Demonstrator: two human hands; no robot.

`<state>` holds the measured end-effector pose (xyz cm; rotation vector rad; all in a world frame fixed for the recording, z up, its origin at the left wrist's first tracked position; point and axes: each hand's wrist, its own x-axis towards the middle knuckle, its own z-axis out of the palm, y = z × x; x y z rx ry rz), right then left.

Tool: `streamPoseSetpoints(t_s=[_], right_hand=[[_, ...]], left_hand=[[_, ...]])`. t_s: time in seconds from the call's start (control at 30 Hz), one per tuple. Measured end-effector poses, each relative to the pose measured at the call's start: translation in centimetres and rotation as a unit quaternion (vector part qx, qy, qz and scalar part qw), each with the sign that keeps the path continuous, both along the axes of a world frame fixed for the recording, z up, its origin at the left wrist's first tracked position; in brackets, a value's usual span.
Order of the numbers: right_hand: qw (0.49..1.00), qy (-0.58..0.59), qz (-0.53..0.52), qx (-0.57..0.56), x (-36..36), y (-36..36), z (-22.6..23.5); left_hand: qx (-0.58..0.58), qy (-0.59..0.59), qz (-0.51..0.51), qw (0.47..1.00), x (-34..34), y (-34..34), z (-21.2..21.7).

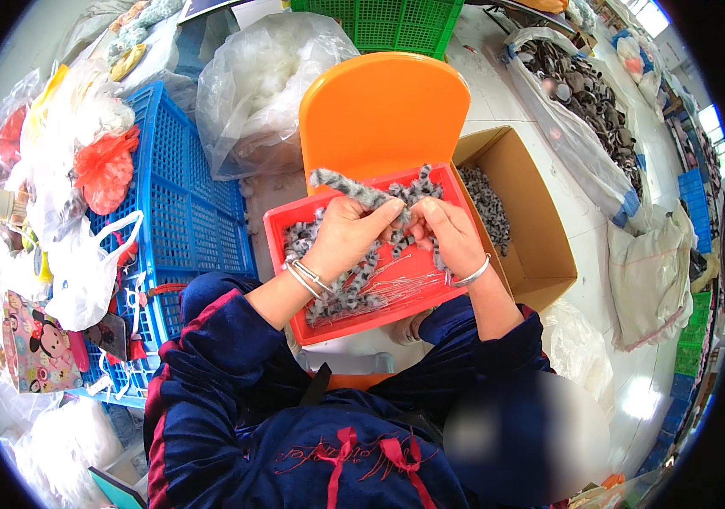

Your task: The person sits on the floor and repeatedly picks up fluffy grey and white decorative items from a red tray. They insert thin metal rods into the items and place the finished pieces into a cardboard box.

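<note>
Tray (273, 237) in front of chair back (385, 110); fur strips (354, 293) and wires (401, 287) in it, left hand (345, 233) and right hand (451, 237) above. Side crate (189, 182) left, stuffing bag (273, 81) behind-left, rear crate (379, 25) beyond chair back. Carton (546, 225) just right with small pieces (488, 212) inside, filled sack (540, 106) farther right.

The place looks like a workshop handling plush pieces in bulk. A red tray (367, 326) carries striped grey plush strips (352, 297) and thin wires (401, 286); a carton (540, 242) holds many small grey pieces (488, 208). A clear bag (227, 106) bulges with white fluff (282, 68). Plastic crates, blue (189, 191) and green (379, 27), and a long sack (562, 148) of brownish pieces (570, 81) stand about the tiled floor (596, 267).
</note>
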<state>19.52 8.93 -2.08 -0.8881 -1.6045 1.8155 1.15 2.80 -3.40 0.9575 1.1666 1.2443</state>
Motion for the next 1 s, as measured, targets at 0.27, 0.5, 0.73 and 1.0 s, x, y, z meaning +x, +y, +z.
streamPoseSetpoints(t_s=[0.27,0.5,0.73,1.0], right_hand=[[0.992,0.084,0.037,-0.081,-0.6,-0.2,-1.7],[0.990,0.099,0.024,-0.093,-0.9,-0.4,-1.3],[0.997,0.071,0.011,-0.026,-0.7,-0.4,-1.5],[0.997,0.038,-0.051,0.049,-1.3,-1.4,-0.7]], left_hand=[[-0.068,-0.064,0.048,0.994,1.0,-0.4,0.9],[-0.079,-0.069,0.052,0.993,1.7,-0.7,1.3],[-0.083,-0.062,0.040,0.994,1.8,-0.5,0.9],[-0.079,-0.016,0.014,0.997,1.9,-0.2,-0.6]])
